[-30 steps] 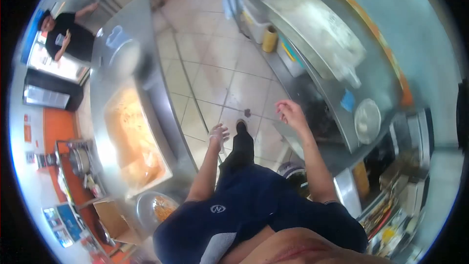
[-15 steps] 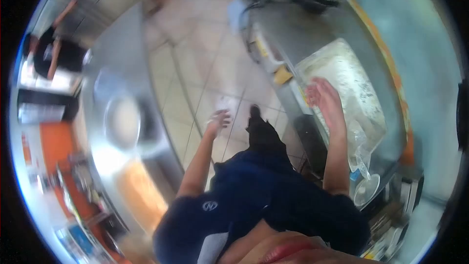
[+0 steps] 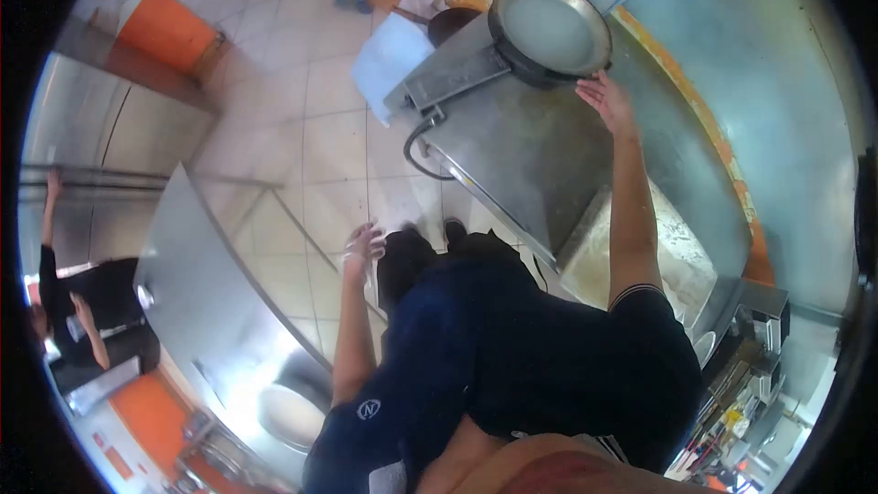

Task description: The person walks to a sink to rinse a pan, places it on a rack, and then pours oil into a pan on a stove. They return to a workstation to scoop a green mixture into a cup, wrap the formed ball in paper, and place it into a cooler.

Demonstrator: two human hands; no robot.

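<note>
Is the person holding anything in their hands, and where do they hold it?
Nothing is held. The right hand is open beside the rim of the big pan; the left hand hangs empty.

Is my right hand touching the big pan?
Cannot tell. The head view shows the right hand reaching the pan at its rim, with neither contact nor gap plain.

A single camera sits on the person's head and looks steeply down through a fisheye lens, giving a round picture with dark edges. It takes in their own chest and arms close below, and the tiled floor (image 3: 320,137) beyond. The worktop (image 3: 530,155) runs ahead on the right to the pan (image 3: 551,29), by the right hand (image 3: 605,99) at arm's length. The left hand (image 3: 363,242) is nearer, and a counter (image 3: 197,284) curves at left.
</note>
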